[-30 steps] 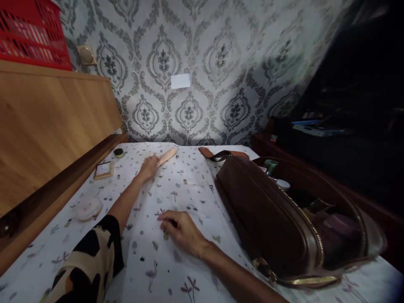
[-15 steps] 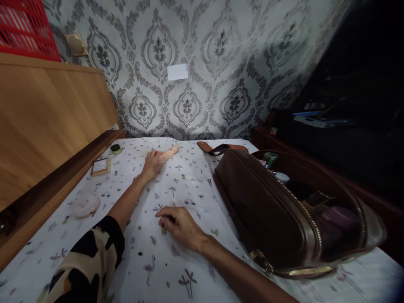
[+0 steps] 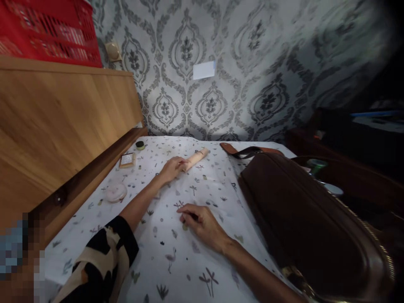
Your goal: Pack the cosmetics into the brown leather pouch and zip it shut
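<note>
My left hand (image 3: 173,169) is at the near end of a peach-coloured tube (image 3: 197,159), which lies slanted on the white patterned cloth (image 3: 195,189); its fingertips touch the tube. Nearer to me, my right hand (image 3: 202,222) rests on the cloth with its fingers curled together, nothing visible in them. To the left lie a round pale pink case (image 3: 116,192), a small square box with a glittery top (image 3: 127,160) and a small round jar with a dark lid (image 3: 140,145). A brown bag (image 3: 299,219) stands open on the right, with items inside.
Wooden boards (image 3: 69,109) rise along the left edge, with a red basket (image 3: 63,33) on top. The patterned wall (image 3: 211,105) closes off the back. A brown strap (image 3: 240,151) lies behind the bag. The far right is dark.
The view has turned left, so everything appears further right. More of the tube shows beyond my left hand, whose fingers now lie at its near end. My right hand keeps its pose.
</note>
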Demonstrator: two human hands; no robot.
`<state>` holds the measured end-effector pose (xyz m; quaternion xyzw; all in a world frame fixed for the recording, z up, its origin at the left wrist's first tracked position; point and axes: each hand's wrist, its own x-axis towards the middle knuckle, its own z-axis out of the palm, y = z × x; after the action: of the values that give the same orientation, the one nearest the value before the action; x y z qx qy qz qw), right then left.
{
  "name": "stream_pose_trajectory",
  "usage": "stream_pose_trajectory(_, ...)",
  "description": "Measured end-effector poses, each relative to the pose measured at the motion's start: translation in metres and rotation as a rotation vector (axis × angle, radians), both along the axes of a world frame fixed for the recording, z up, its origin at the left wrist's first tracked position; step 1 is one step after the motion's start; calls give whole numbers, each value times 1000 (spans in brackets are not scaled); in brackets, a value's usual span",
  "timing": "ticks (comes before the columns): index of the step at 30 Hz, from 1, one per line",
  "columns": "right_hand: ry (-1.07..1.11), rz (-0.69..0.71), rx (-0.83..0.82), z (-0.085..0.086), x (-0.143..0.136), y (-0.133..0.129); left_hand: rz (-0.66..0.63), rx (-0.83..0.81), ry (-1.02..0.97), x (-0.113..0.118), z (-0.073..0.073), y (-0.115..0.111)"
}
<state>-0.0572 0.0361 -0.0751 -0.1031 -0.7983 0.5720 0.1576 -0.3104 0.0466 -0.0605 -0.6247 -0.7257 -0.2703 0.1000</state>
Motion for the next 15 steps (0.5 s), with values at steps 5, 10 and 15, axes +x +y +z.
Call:
stream_pose_trajectory(5,-7,8,-26,-1,-1,1,579,8,-47,-57,18,-37)
stream_pose_trajectory(10,-26,17,-30,0,1,1,1025,-101,-223,-105,33,-77)
stream_pose_trajectory(15,-42,19,-45,-1,0,1,1121,-235,-338,-119,33,-91)
